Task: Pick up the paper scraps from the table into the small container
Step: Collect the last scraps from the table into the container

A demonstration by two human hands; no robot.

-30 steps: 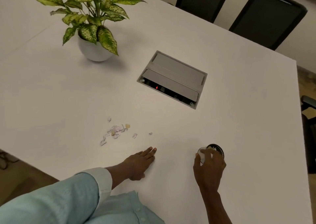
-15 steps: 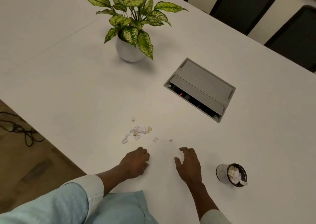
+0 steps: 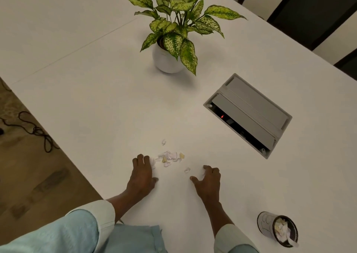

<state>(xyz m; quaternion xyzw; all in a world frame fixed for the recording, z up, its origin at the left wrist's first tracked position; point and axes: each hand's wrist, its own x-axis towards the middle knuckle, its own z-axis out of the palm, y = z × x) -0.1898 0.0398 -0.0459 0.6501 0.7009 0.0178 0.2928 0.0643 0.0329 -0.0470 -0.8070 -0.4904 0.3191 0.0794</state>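
Observation:
Several small paper scraps [image 3: 170, 157] lie in a loose cluster on the white table [image 3: 96, 107], with one stray piece [image 3: 163, 141] just beyond and another [image 3: 187, 170] to the right. My left hand [image 3: 142, 172] rests palm down at the cluster's left edge, its fingertips touching a white scrap. My right hand [image 3: 208, 181] is palm down to the right, thumb spread, its fingertips on a tiny scrap. Neither hand visibly grips anything. The small round container [image 3: 278, 228] stands at the near right with scraps inside, well apart from both hands.
A potted plant [image 3: 170, 59] in a white pot stands at the back centre. A grey socket box [image 3: 249, 113] with its lid raised is set into the table on the right. Dark chairs [image 3: 309, 11] line the far side. A cable [image 3: 34, 131] lies on the floor left.
My right hand left the container and came over to the scraps. My left hand slid forward up to the cluster. The view shifted, so the container now sits at the near right.

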